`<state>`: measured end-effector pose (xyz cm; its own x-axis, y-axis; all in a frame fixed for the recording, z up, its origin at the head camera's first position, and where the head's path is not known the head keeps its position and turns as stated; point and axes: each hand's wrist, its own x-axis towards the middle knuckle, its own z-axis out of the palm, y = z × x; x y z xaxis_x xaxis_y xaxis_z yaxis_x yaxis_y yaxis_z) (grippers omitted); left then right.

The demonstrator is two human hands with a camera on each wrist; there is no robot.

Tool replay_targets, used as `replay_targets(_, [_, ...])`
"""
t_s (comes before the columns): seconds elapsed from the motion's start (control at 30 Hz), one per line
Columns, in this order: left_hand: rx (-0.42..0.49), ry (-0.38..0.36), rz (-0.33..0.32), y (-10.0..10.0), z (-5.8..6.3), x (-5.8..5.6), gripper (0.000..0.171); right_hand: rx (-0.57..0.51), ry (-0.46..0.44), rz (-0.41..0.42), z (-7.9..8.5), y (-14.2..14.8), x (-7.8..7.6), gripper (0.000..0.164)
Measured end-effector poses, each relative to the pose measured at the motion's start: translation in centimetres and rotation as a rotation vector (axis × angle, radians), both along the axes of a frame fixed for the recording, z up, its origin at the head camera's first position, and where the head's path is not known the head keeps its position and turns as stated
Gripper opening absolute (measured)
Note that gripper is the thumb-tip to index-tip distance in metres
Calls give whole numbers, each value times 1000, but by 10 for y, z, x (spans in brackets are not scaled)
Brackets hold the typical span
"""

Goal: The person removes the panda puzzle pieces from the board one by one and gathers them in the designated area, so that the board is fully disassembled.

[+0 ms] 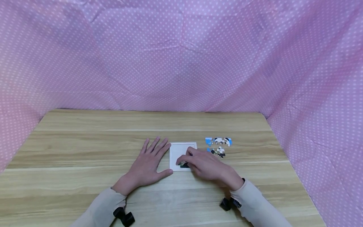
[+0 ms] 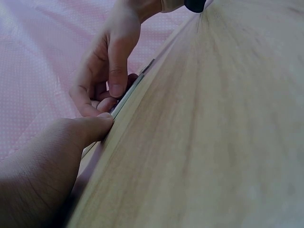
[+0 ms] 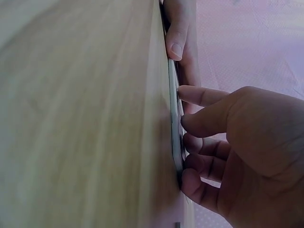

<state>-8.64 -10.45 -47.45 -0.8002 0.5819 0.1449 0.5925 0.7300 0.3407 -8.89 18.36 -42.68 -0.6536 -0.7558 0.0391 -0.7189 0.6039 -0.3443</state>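
Note:
A white square puzzle tray (image 1: 177, 150) lies flat in front of me. My left hand (image 1: 147, 164) rests on the tabletop with its fingers spread, index fingertip and thumb at the tray's left edge. My right hand (image 1: 208, 164) is bent over the tray's lower right part. Its thumb and fingertips are curled about a puzzle piece (image 1: 184, 165), green and black, lying at the tray's lower side; the hand hides part of it. In the right wrist view the fingertips (image 3: 190, 123) touch the upper face of the tray (image 3: 173, 109), thumb and index slightly apart.
To the right of the tray lie several loose puzzle pieces (image 1: 218, 141) in blue, white and black, with more (image 1: 220, 152) just below them, near the right hand's knuckles. The wooden table (image 1: 85, 138) ends at a pink dotted cloth (image 1: 181, 63) behind and at the sides.

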Motion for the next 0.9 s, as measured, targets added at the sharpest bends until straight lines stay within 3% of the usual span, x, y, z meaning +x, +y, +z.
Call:
replay_targets(0.27, [3, 2, -1, -1, 0, 0, 100, -26, -15, 4, -1, 1, -1, 41])
replay_targets(0.67, [2, -15, 4, -1, 1, 0, 100, -88, -152, -73, -5, 8, -3, 42])
replay_targets(0.9, [5, -11, 5, -1, 0, 0, 99, -120, -113, -103, -6, 5, -1, 37])
